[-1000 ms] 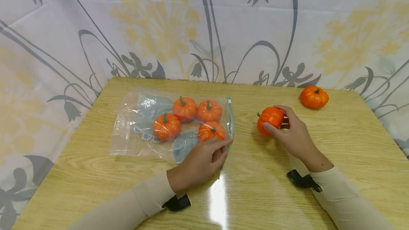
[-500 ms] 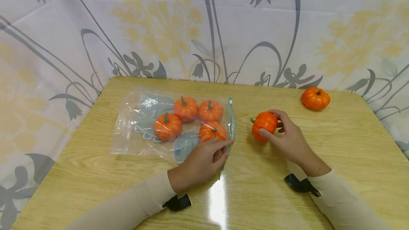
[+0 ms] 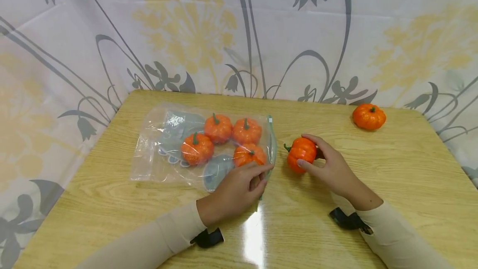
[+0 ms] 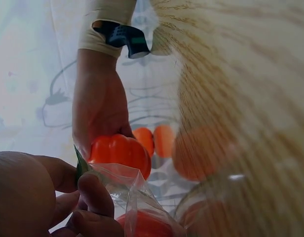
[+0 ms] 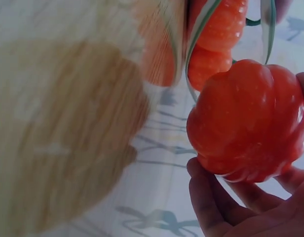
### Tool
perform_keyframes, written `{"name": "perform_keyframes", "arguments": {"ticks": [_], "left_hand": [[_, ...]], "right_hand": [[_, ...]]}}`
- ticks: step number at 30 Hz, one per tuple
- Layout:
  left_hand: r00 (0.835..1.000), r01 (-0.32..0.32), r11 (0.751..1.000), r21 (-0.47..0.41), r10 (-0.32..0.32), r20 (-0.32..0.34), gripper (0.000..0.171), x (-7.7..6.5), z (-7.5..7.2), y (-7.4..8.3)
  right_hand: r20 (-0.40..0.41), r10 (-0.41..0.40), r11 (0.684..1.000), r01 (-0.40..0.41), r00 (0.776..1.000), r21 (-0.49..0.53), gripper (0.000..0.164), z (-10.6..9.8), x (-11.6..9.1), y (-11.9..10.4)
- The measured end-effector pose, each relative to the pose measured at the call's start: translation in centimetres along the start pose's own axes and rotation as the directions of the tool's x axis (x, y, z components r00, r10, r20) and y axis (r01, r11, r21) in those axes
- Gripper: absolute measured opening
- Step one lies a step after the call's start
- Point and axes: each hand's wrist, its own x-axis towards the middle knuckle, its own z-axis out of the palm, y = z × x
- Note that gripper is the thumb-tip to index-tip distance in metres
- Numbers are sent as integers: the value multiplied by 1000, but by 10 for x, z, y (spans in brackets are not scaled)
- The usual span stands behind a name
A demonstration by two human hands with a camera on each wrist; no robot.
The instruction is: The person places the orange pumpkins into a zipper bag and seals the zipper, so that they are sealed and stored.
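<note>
In the head view a clear zip bag (image 3: 149, 157) with a green-edged mouth lies on its side, its opening facing right. Inside are several small orange pumpkins, one of them a pumpkin (image 3: 197, 148) at the left of the group. My left hand (image 3: 237, 190) pinches the near edge of the bag's mouth; in the left wrist view thumb and finger close on the green strip (image 4: 81, 163). Just right of the opening, my right hand (image 3: 332, 169) grips an orange pumpkin (image 3: 301, 153), its green stem pointing at the bag. The right wrist view shows fingers (image 5: 211, 202) curled round that pumpkin.
Another orange pumpkin (image 3: 369, 116) sits at the back right of the wooden table (image 3: 410, 186). A floral curtain (image 3: 276, 32) hangs behind the table's back edge. Each wrist wears a black band, such as the right band (image 3: 349, 220).
My right hand has carried the pumpkin left and slightly nearer to me, closer to the bag's mouth. The left hand and the bag have kept their place.
</note>
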Motion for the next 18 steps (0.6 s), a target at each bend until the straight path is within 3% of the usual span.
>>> {"name": "perform_keyframes", "arguments": {"ticks": [18], "left_hand": [[1000,-14,1000,-8,14,-17,39,-2,1,0]], "right_hand": [[36,-29,995,26,999,93,66,10,1,7]]}}
